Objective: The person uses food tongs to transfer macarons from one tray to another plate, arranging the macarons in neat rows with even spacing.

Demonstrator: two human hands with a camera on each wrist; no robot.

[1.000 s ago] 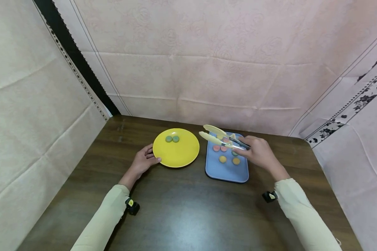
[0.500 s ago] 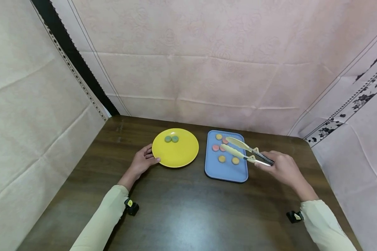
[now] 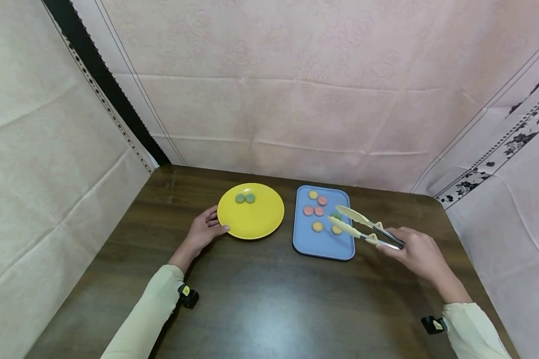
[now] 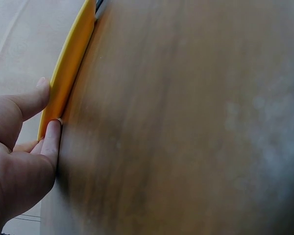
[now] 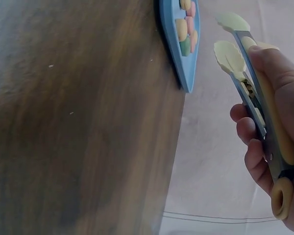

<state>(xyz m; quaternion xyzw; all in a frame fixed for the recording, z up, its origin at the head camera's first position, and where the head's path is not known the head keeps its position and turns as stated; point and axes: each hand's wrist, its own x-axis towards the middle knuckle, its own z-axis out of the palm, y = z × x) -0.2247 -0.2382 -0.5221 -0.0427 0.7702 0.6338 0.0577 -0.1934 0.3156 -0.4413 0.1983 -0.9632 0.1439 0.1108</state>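
Note:
My left hand (image 3: 202, 230) holds the near-left rim of a yellow plate (image 3: 256, 219); in the left wrist view the thumb is on one side of the rim and fingers on the other. Two green macarons (image 3: 250, 198) lie side by side on the plate. My right hand (image 3: 415, 253) grips cream-tipped tongs (image 3: 350, 213), their arms spread with nothing between them. The tips hover over the right side of a blue tray (image 3: 319, 245). Pink macarons (image 3: 308, 211) and yellow macarons (image 3: 317, 227) lie on it. A green macaron (image 3: 336, 216) is partly hidden by the tongs.
Both vessels stand on a dark wooden table (image 3: 269, 299), the tray to the right of the plate. Pale patterned cloth (image 3: 269, 109) hangs behind the table's far edge and along both sides.
My right hand has drawn the spread tongs back to the right and nearer me, from above the tray's far part to its right side. The left hand and plate have hardly moved.

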